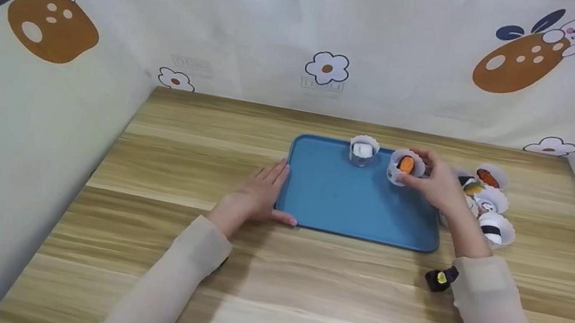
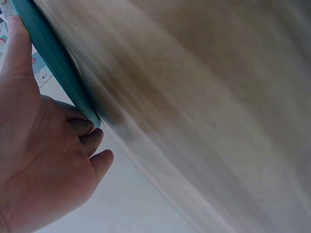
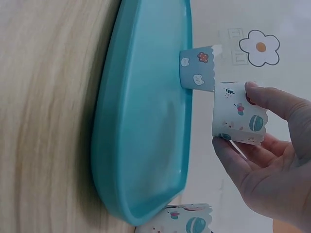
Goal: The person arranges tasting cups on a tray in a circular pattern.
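My right hand [image 1: 440, 182] grips a pale printed paper cup [image 3: 235, 114] between thumb and fingers, over the tray's far right part. Inside that cup sits an orange-topped sushi piece [image 1: 407, 164]. In the right wrist view the held cup is raised clear of the blue tray [image 1: 350, 208]. Another paper cup [image 1: 361, 161], bluish with small bear prints, stands at the tray's far edge and contains a white piece [image 1: 363, 150]. My left hand [image 1: 258, 192] lies against the tray's left edge, its fingers straight and its thumb at the front left corner.
Right of the tray is a cluster of paper cups [image 1: 500, 200] with several sushi pieces, including one white with a black band [image 1: 491, 228]. A dark sushi piece with a yellow centre [image 1: 438, 280] lies beside my right sleeve. Patterned cloth walls [image 1: 263, 33] enclose the wooden table [image 1: 197, 134].
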`<act>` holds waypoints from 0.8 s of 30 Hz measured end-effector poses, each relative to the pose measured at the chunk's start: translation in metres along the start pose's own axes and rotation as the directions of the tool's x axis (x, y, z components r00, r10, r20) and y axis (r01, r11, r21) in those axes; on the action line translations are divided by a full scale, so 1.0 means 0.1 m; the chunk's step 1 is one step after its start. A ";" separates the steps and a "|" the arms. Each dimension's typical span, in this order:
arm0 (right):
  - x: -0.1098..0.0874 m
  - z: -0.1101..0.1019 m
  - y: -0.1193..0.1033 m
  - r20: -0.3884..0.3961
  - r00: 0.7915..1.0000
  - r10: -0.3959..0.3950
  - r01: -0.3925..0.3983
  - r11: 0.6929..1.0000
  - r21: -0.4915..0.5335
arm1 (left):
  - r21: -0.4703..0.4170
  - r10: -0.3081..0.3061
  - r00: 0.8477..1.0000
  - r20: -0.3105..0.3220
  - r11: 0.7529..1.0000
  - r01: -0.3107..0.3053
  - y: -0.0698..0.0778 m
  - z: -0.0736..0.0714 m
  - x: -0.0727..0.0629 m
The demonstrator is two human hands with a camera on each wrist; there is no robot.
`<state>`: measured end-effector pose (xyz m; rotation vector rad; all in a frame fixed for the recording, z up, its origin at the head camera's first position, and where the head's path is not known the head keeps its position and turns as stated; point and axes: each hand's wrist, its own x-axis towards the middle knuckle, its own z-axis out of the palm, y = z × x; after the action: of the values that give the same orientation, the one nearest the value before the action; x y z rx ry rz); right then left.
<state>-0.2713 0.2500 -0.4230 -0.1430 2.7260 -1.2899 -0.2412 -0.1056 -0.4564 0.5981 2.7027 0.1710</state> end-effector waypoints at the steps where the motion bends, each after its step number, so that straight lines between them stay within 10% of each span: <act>1: 0.01 0.01 0.00 0.000 1.000 0.001 -0.001 1.000 0.000 | -0.003 0.000 1.000 -0.001 1.000 0.000 0.00 0.00 0.00; 24: 0.15 0.20 0.02 -0.020 1.000 0.013 -0.014 0.999 -0.037 | -0.013 0.000 1.000 0.003 1.000 0.000 0.02 -0.01 0.01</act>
<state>-0.2831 0.2342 -0.4383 -0.1155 2.7638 -1.2448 -0.2412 -0.1039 -0.4556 0.5945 2.6970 0.1877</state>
